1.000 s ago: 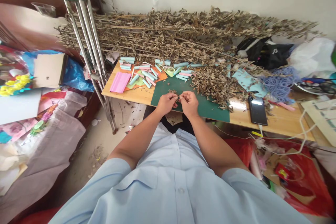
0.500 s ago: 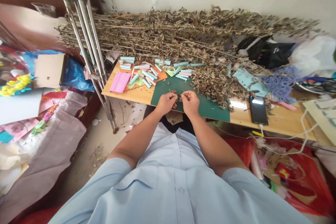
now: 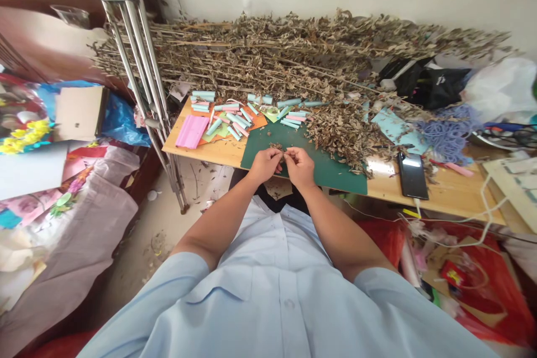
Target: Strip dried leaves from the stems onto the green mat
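Over the near edge of a dark green cutting mat (image 3: 335,174), my left hand (image 3: 265,164) and my right hand (image 3: 300,165) meet at the fingertips. My left fingers are closed around dried leaves (image 3: 276,146), and a few brown bits show above them. The thumb and fingers of my right hand pinch close against the left; what they hold is too small to be sure of. A heap of loose dried leaves (image 3: 339,137) lies on the mat to the right of my hands.
Long dried leafy stalks (image 3: 251,47) lie along the wall. Blue and pink paper rolls (image 3: 239,119) and a pink paper stack (image 3: 192,131) are at the left. A phone (image 3: 413,175) with a cable lies at the right. Metal crutches (image 3: 145,72) stand at the table's left end.
My right hand has moved slightly left, so its fingertips now meet those of my left hand. The left hand has stayed in place.
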